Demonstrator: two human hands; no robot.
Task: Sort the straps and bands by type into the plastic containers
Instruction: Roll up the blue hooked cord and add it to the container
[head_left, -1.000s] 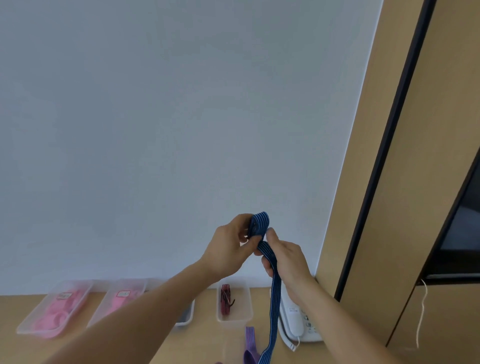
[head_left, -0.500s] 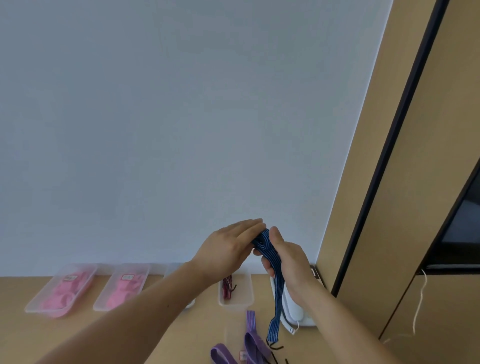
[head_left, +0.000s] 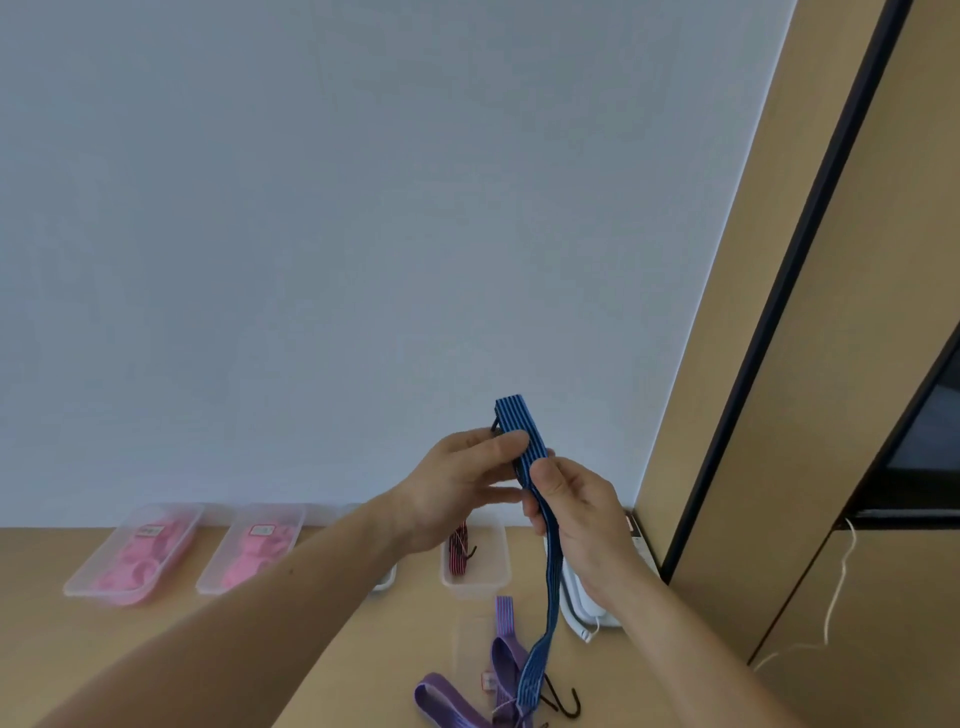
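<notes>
The blue striped elastic strap (head_left: 524, 436), pinched by the left hand (head_left: 457, 493) and gripped by the right hand (head_left: 582, 525), now folds higher; binning remains pending.

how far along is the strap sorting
Done: pink bands lie in two clear plastic containers; a red striped hooked strap sits in a third container. In hand: left hand and right hand grip the blue striped elastic strap. Left: that strap and the purple straps on the table.
</notes>
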